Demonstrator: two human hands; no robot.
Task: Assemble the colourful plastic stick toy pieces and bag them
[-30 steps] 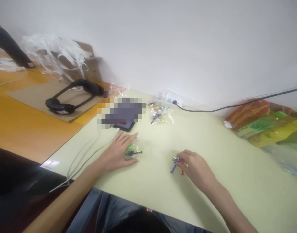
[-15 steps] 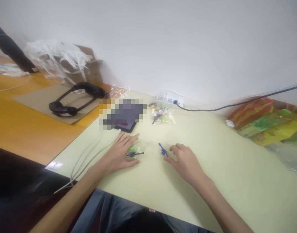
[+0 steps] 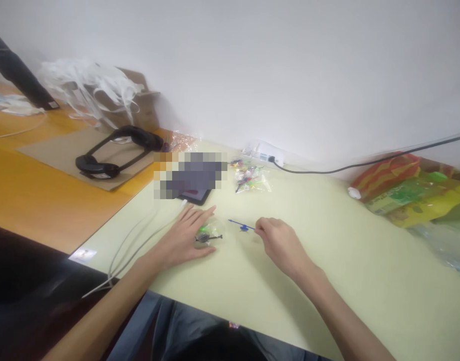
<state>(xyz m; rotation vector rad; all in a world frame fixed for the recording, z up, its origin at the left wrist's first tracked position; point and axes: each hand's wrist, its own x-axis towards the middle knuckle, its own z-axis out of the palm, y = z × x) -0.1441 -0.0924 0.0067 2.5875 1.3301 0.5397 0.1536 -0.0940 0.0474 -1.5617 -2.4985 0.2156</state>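
My right hand point(image 3: 280, 244) is closed in a pinch on one end of a small blue plastic arrow-tipped rod point(image 3: 242, 225). The rod points left, and a small round blue part sits below its middle; whether it touches the table I cannot tell. My left hand point(image 3: 183, 238) rests on the table with its fingers spread. In the gap between its thumb and fingers lie a small dark round piece point(image 3: 203, 236) with a black rod and a clear plastic bag point(image 3: 215, 229) with something green. The exact kind of these small pieces is not clear.
A tablet point(image 3: 198, 196), partly pixelated, lies beyond my left hand with a white cable. Behind it is a clear bag of colourful small parts point(image 3: 252, 179). Black headgear point(image 3: 98, 169) lies on cardboard at left. Colourful plastic bags point(image 3: 410, 195) lie at right, and a black cable point(image 3: 327, 172) runs along the wall.
My right fingers have closed on the blue rod's end. The rod has turned from steeply slanted to nearly level, pointing left. My left hand has stayed in place.
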